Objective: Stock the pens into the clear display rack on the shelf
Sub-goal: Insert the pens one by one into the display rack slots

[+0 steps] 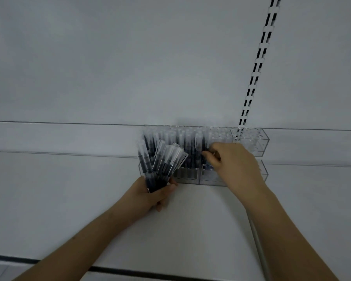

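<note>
Left hand (158, 194) grips fanned bundle of pens (160, 165) by lower ends, caps up, just beside clear rack (249, 138) on shelf (69, 179): supply kept close for quick picking. Right hand (233, 161) at rack front, fingers curled, seemingly pinching one pen into slot; pen itself too hidden to confirm. Rack's left holes filled, right end empty.
</note>
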Available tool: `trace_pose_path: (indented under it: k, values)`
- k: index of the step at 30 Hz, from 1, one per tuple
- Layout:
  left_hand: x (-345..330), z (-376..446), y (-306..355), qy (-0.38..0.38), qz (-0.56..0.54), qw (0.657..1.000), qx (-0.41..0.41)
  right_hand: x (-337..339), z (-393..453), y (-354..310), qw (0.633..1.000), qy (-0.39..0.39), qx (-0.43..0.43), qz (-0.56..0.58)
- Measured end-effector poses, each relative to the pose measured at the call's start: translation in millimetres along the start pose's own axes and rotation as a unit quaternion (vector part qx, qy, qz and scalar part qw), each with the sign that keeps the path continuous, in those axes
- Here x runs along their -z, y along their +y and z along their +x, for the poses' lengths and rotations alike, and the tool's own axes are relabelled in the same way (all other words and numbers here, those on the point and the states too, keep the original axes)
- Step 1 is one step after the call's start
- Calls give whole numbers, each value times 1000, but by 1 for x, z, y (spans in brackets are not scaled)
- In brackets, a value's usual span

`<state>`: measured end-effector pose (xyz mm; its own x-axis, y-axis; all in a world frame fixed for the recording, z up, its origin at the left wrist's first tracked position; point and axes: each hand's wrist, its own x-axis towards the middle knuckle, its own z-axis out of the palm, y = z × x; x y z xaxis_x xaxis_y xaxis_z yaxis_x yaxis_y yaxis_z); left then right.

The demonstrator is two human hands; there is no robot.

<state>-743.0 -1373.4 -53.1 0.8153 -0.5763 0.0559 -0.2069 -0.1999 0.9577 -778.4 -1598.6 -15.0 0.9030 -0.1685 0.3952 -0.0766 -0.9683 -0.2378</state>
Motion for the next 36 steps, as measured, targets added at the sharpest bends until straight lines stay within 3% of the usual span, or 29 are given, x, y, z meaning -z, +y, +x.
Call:
trace_pose_path:
  k: [6,10,14,21,23,25,28,31,36]
  values:
    - [-12,0,3,43,9,999,21,12,-2,2,1000,-12,-19,15]
    - [-22,-2,9,53,13,998,14,33,-5,-1,993,48,-5,109]
    - [-38,-2,20,55,-12,998,-13,33,-9,-14,963,-65,10,263]
    - [-56,-3,22,60,-18,998,-4,20,-13,-6,935,-111,3,338]
    - [-57,-6,22,75,-38,996,5,22,-14,-3,904,-131,-20,406]
    - [-57,-7,21,97,-62,993,12,26,-15,-2,874,-101,-37,474]
    - [-56,-6,18,123,-57,990,29,33,-16,8,851,41,-58,520]
    - [-56,-4,15,132,-59,989,39,35,-13,21,886,120,-25,448]
    - [-56,-4,15,121,-49,991,33,22,-15,20,945,97,71,303]
